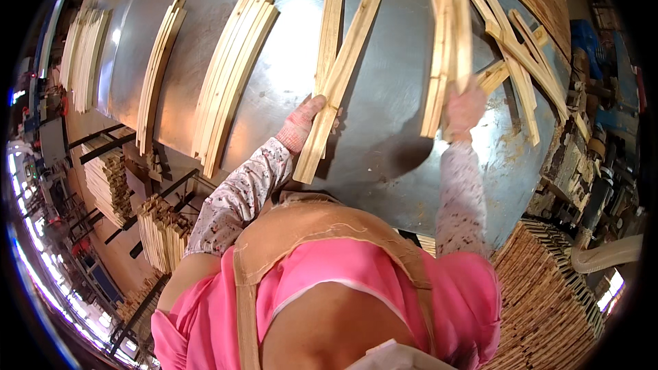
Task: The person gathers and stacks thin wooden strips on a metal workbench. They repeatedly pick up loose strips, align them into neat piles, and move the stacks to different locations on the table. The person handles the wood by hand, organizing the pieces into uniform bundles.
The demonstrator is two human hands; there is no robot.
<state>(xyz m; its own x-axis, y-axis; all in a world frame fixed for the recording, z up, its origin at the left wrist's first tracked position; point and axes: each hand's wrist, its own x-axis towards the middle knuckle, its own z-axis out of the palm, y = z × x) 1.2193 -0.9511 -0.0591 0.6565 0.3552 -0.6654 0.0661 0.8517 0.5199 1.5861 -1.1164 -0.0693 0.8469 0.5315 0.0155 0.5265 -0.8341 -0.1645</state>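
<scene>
My left hand (301, 122), in a pinkish glove, is closed around the lower part of a pale wooden strip (351, 62). That strip slants across a second wooden strip (331, 17), and the thumb lies over the top face. Over on the right, my right hand (465, 109) is smeared by motion but wraps the near end of a blurred wooden strip (462, 27). Beside it, another strip (439, 75) lies close against the held one; whether the hand grips that too I cannot tell. Patterned sleeves cover both forearms.
A shiny metal table (384, 144) spans the view. Stacked strips (236, 72) lie left of centre, with a thinner stack (159, 75) and another bundle (86, 58) farther left. Loose crossed strips (521, 62) lie at right. Stacked wood (541, 294) stands lower right, racked bundles (161, 233) lower left.
</scene>
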